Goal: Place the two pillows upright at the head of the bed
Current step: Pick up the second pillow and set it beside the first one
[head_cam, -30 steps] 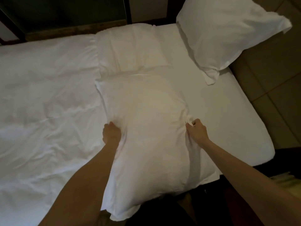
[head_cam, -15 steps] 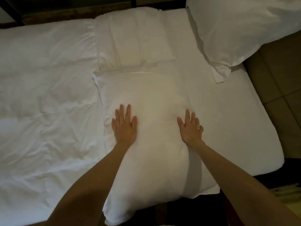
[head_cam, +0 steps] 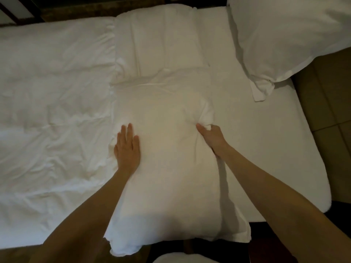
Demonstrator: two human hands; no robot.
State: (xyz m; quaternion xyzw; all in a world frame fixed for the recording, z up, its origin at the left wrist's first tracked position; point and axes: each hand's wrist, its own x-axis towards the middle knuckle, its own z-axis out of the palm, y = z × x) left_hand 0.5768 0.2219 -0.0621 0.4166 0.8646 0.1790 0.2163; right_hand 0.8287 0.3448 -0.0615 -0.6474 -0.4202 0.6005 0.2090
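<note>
A white pillow (head_cam: 167,164) lies flat on the bed in front of me, its near end hanging over the mattress edge. My left hand (head_cam: 126,149) rests flat and open on the pillow's left side. My right hand (head_cam: 210,136) pinches a bunch of the pillowcase at the pillow's right edge. A second white pillow (head_cam: 284,37) lies tilted at the upper right, overhanging the bed's right side.
A rumpled white duvet (head_cam: 53,103) covers the bed's left part, its folded edge (head_cam: 159,42) beyond the near pillow. Bare white sheet (head_cam: 266,141) shows on the right. Tan floor tiles (head_cam: 330,103) lie beyond the right edge, dark frame (head_cam: 79,8) at the top.
Both hands gripped the pillow's sides, then lay flat on it. Now my right hand has closed on the fabric at the right edge; my left hand has shifted slightly left, still flat.
</note>
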